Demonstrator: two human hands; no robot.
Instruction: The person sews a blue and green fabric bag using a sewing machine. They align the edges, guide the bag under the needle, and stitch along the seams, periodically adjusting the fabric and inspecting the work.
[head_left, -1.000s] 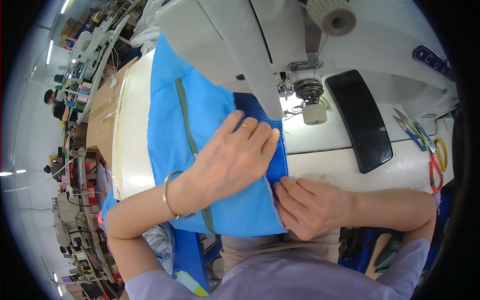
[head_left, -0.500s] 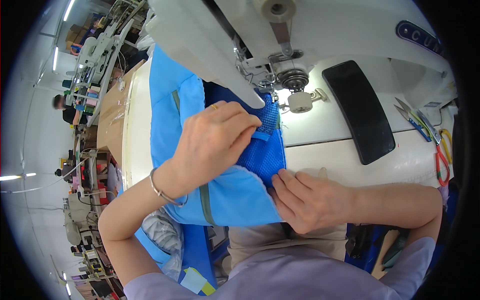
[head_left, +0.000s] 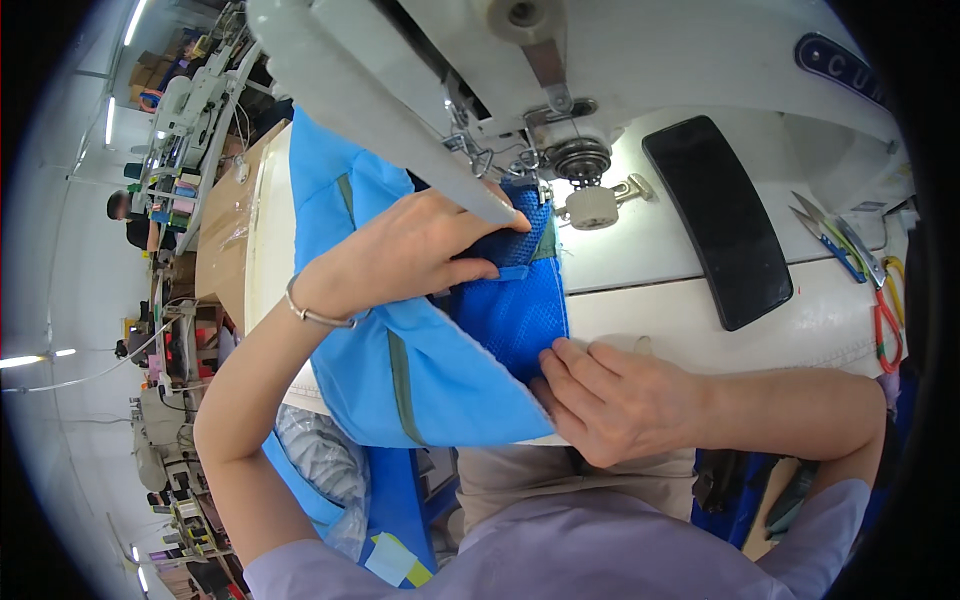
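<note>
A light blue fabric piece (head_left: 450, 385) with dark green strips lies folded back, showing blue mesh fabric (head_left: 510, 315) inside. One end of the mesh is under the needle area of the white sewing machine (head_left: 640, 60). My left hand (head_left: 425, 245) rests on the mesh just in front of the presser foot, thumb and index finger apart, the other fingers partly hidden by the machine's guard. A narrow blue strip (head_left: 513, 272) touches the thumb tip. At the near right corner, my right hand (head_left: 620, 400) is closed on the fabric edge.
A black phone-like slab (head_left: 715, 220) lies on the machine bed to the right. Scissors with red handles (head_left: 885, 325) and small blue snips (head_left: 840, 255) are beyond it. Clear plastic-wrapped material (head_left: 325, 465) sits below left. More sewing machines and a person stand far left.
My left hand has gone from a bunched grip to spread fingers and reached nearer the needle. The light blue fabric has shifted left, uncovering more mesh. My right hand has hardly moved.
</note>
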